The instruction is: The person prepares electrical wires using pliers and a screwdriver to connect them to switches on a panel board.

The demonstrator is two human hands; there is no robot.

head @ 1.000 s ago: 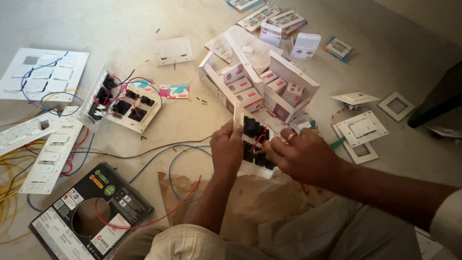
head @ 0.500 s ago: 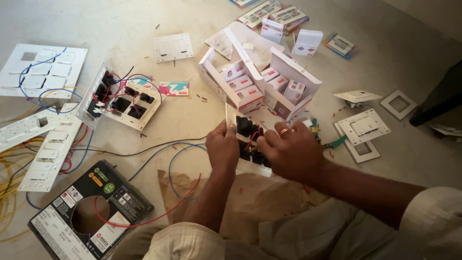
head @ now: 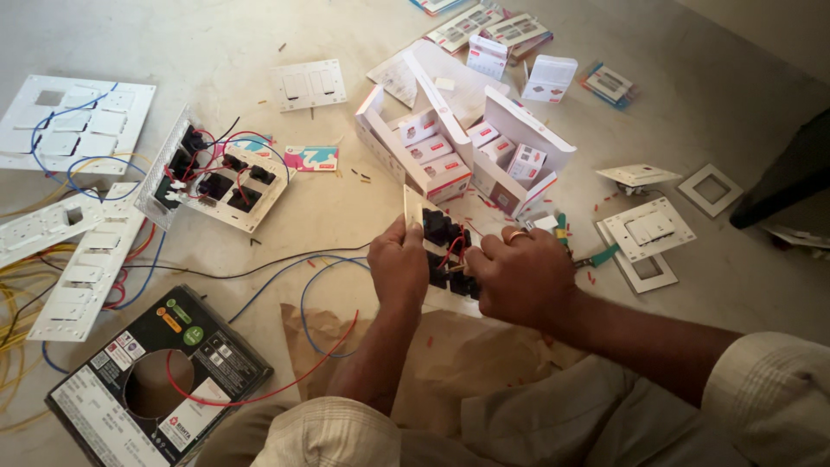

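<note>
Head view: left hand (head: 398, 264) grips the near-left edge of a switch plate (head: 445, 246), thumb on top, fingers wrapped under; the plate is held off the floor, tilted, back side up. Right hand (head: 519, 277) is curled over the plate's right half, fingertips pressed among the black switch modules (head: 437, 227) and short red wires (head: 450, 251); whether it pinches a wire or a tool cannot be told, the knuckles hide it. A ring shows on one finger.

Relation: the plate lies between the two hands, touching both. Its long axis runs from upper left to lower right, towards the right hand. Both forearms converge from the lower right, the right arm crossing over the lap.

Outward: brown paper (head: 450, 363) under the forearms, open white cartons of boxed modules (head: 450, 151) just beyond the plate, a second wired plate (head: 216, 177) well to the left, a dark wire-coil box (head: 156, 380) near the left knee.
</note>
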